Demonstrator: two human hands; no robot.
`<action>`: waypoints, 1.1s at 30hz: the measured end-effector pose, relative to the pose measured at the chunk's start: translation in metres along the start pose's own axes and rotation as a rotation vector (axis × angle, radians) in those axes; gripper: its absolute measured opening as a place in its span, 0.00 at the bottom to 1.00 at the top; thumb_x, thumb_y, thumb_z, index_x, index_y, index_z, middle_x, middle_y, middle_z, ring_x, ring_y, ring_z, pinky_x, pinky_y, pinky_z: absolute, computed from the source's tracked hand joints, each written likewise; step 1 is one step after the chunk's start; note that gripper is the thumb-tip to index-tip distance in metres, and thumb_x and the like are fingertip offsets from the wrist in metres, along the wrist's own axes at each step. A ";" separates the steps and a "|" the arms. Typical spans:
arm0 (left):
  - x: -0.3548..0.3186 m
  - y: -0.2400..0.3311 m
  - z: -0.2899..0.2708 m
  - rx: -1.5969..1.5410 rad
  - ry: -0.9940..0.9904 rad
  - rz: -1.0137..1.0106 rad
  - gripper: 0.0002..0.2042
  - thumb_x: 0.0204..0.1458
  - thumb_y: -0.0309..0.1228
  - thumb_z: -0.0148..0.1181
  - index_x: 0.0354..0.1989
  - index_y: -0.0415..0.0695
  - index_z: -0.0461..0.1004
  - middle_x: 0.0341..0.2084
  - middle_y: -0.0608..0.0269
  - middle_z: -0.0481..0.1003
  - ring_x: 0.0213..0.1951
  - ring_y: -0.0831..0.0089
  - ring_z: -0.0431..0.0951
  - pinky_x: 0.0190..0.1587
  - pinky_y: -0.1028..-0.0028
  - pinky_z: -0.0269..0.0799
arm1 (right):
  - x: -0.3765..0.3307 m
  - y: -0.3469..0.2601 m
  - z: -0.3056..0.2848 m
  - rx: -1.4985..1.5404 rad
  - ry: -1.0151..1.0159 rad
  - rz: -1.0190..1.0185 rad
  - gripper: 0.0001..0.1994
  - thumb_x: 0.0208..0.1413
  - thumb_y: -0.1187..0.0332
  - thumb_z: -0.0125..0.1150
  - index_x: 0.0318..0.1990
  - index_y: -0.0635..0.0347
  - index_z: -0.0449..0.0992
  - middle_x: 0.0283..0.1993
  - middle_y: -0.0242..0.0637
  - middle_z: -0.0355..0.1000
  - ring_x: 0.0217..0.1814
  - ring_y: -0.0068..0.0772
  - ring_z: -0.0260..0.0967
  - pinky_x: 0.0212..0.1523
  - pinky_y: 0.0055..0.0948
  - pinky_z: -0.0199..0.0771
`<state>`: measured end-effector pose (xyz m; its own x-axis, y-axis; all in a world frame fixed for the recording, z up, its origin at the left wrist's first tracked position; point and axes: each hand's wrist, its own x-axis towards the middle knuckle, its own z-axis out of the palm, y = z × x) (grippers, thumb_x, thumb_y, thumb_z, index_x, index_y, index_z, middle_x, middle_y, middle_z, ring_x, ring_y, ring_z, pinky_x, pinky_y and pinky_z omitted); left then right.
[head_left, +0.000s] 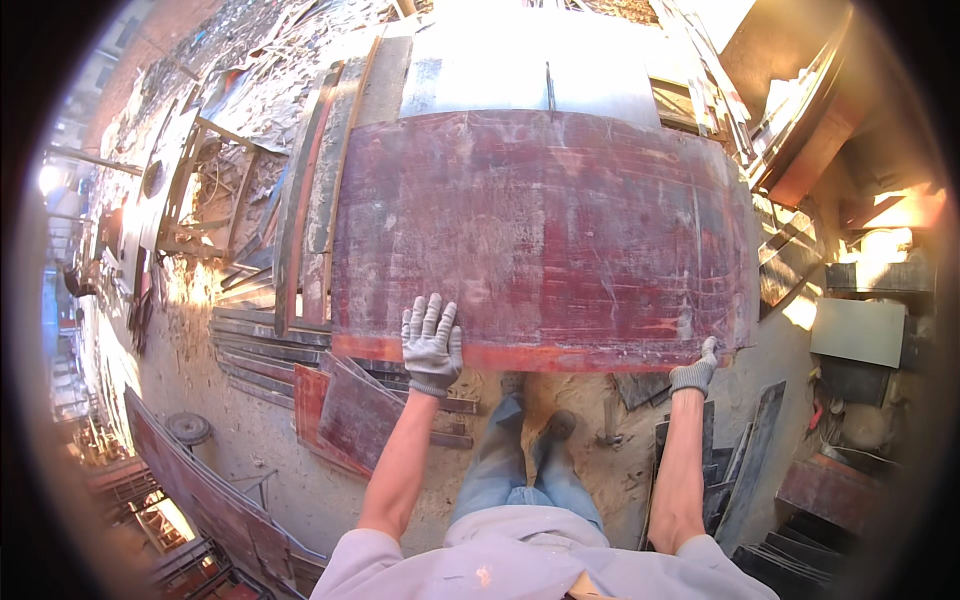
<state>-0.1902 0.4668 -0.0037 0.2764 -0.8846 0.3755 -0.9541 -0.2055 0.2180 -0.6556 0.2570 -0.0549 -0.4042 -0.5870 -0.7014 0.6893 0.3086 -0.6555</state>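
Note:
A large rectangular dark red panel [540, 240], scuffed and streaked with grey, lies in front of me. It looks like a coated plywood sheet, with a brighter orange-red strip along its near edge. My left hand [432, 345], in a grey work glove, rests flat on that strip left of the middle, fingers stretched out. At the near right corner, my gloved right hand [695, 370] grips the panel's edge; one digit shows on top and the other fingers are hidden. Beyond the panel's far edge lies a pale, sunlit sheet [530, 60].
Long boards [307, 200] lie along the panel's left side. Smaller offcut sheets [360, 410] and a stack of dark strips [265, 350] are at lower left. A hammer [609, 425] lies by my feet. Dark planks [750, 460] lean at right, below a pale square sheet [857, 332].

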 end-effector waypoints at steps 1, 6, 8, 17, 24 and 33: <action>0.002 0.001 0.001 -0.014 0.010 -0.034 0.20 0.64 0.36 0.59 0.64 0.48 0.79 0.69 0.52 0.72 0.73 0.47 0.66 0.77 0.46 0.54 | 0.003 0.001 0.001 -0.031 -0.017 -0.013 0.29 0.66 0.49 0.66 0.70 0.48 0.71 0.71 0.36 0.72 0.70 0.50 0.69 0.71 0.65 0.66; 0.017 -0.003 0.009 0.011 -0.001 -0.026 0.21 0.64 0.36 0.59 0.66 0.50 0.78 0.70 0.53 0.71 0.74 0.48 0.65 0.78 0.46 0.52 | 0.018 0.007 0.022 0.021 0.019 -0.020 0.29 0.66 0.49 0.66 0.70 0.50 0.72 0.71 0.38 0.71 0.69 0.49 0.69 0.70 0.62 0.68; 0.024 -0.006 0.012 0.003 -0.012 -0.025 0.22 0.64 0.36 0.58 0.67 0.50 0.78 0.71 0.52 0.70 0.74 0.47 0.64 0.78 0.46 0.50 | 0.023 0.009 0.031 0.032 0.019 -0.011 0.29 0.66 0.49 0.66 0.70 0.50 0.72 0.72 0.38 0.71 0.70 0.49 0.69 0.70 0.62 0.68; 0.050 -0.029 0.032 0.072 0.011 0.012 0.22 0.66 0.38 0.56 0.69 0.54 0.76 0.71 0.52 0.69 0.74 0.45 0.63 0.78 0.45 0.49 | 0.063 0.029 0.057 0.104 -0.173 0.038 0.34 0.70 0.46 0.59 0.76 0.53 0.64 0.77 0.41 0.64 0.74 0.51 0.65 0.74 0.60 0.63; 0.074 -0.031 0.041 0.097 0.000 -0.020 0.23 0.68 0.40 0.53 0.71 0.55 0.74 0.73 0.53 0.67 0.76 0.46 0.60 0.79 0.46 0.48 | 0.064 0.026 0.078 0.000 -0.208 -0.008 0.36 0.69 0.44 0.60 0.76 0.53 0.63 0.77 0.42 0.65 0.72 0.49 0.67 0.73 0.57 0.67; 0.078 0.004 0.057 0.153 0.010 -0.202 0.30 0.68 0.51 0.53 0.74 0.49 0.69 0.77 0.44 0.60 0.78 0.41 0.53 0.79 0.39 0.39 | 0.104 -0.021 0.071 0.030 -0.217 -0.056 0.24 0.69 0.49 0.62 0.66 0.51 0.76 0.65 0.36 0.78 0.63 0.50 0.75 0.61 0.60 0.77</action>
<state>-0.1793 0.3732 -0.0246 0.4633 -0.8153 0.3474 -0.8857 -0.4389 0.1512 -0.6695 0.1364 -0.0937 -0.3056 -0.7511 -0.5852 0.6882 0.2505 -0.6809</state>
